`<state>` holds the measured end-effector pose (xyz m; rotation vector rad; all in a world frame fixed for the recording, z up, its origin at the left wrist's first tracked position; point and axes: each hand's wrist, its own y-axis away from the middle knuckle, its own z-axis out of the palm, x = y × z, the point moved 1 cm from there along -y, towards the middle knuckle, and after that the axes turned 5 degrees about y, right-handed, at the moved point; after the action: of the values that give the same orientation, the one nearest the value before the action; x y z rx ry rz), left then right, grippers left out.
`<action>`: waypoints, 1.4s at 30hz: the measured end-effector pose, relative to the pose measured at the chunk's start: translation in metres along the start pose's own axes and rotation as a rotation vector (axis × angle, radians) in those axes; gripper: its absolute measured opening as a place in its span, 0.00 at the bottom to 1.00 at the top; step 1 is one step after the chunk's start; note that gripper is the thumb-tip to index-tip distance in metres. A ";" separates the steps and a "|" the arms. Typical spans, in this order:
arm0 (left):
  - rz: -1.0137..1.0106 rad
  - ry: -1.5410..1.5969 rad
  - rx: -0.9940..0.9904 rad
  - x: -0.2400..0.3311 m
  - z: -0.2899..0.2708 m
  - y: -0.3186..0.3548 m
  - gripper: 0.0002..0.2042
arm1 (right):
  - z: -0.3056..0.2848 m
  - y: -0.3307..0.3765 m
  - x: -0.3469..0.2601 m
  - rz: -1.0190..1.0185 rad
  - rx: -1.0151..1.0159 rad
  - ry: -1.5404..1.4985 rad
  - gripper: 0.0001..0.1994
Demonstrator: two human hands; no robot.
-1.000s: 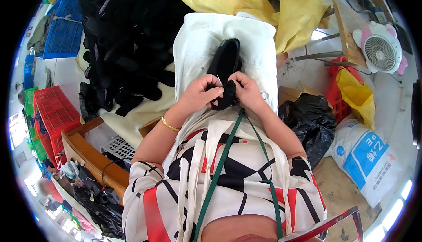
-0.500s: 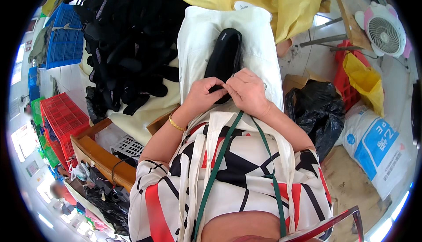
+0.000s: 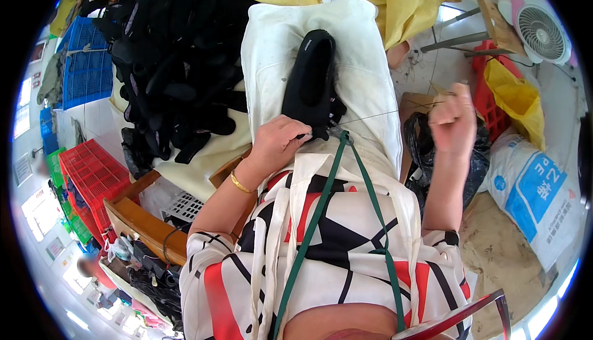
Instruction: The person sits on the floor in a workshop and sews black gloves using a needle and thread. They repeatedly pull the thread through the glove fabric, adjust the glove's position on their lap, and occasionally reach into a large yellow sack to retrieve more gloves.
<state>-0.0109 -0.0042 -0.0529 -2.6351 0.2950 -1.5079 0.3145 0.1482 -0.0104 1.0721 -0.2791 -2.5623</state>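
black shoe pinned by left hand; right hand pinches thread.

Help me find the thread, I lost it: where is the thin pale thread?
In the head view, the thin pale thread runs from the black fabric shoe on the lap rightward to the raised right hand.

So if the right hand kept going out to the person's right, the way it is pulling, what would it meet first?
Probably the yellow bag on the red crate, just beyond the right hand; depth is unclear, so it may pass above them.
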 end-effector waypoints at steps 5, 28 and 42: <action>0.012 0.006 -0.020 -0.011 -0.001 -0.001 0.13 | -0.087 -0.004 -0.068 -0.318 0.187 -0.067 0.09; 0.138 -0.147 0.192 -0.013 0.008 0.013 0.12 | 0.060 0.014 0.140 -0.052 -0.644 1.498 0.08; 0.140 -0.121 0.218 -0.016 0.009 0.013 0.10 | 0.064 0.013 0.142 -0.087 -0.663 1.523 0.09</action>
<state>-0.0127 -0.0135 -0.0733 -2.4655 0.2810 -1.2553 0.1786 0.0839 -0.0539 2.2177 0.8997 -1.0526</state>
